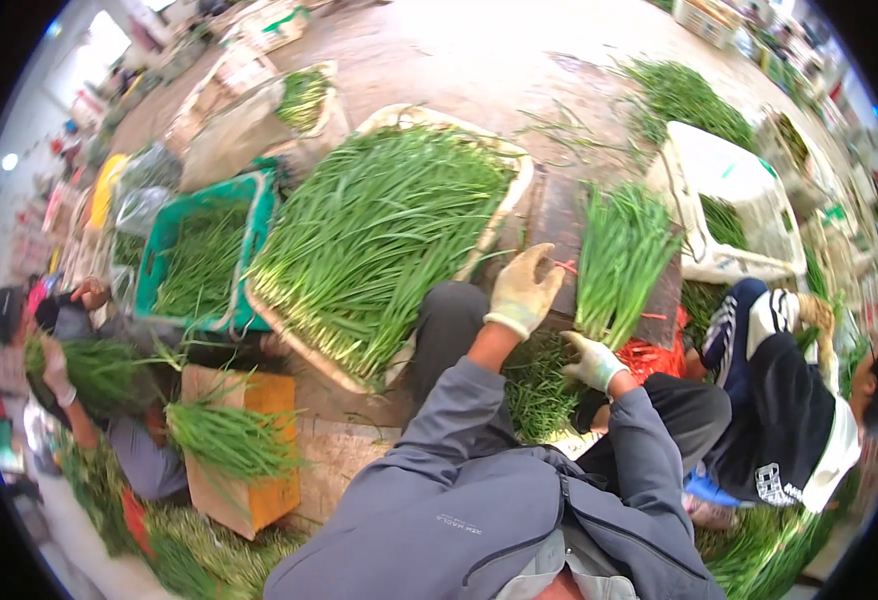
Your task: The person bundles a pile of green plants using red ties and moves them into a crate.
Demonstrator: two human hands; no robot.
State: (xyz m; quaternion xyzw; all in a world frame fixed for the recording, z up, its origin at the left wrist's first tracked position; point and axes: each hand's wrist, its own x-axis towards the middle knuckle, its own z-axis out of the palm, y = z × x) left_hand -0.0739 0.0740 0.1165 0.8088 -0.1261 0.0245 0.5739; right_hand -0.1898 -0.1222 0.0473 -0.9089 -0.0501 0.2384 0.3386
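Observation:
A bundle of long green garlic chives [624, 255] lies on a dark wooden board [559, 205] in front of me, pale stalk ends toward me. My left hand [527, 290], in a pale work glove, is left of the bundle. Its thumb and finger close on the end of a red tie [566, 267], which seems to run under the chives; its other end [654, 316] shows on the right. My right hand [594, 362], also gloved, is at the stalk ends with fingers apart, close to or touching them.
A large crate [384, 270] heaped with chives stands at left, beside a green crate [149, 270]. A white crate [744, 255] stands at right. Red strings [649, 358] lie by my right knee. A cardboard box [279, 480] carries chives. People sit on both sides.

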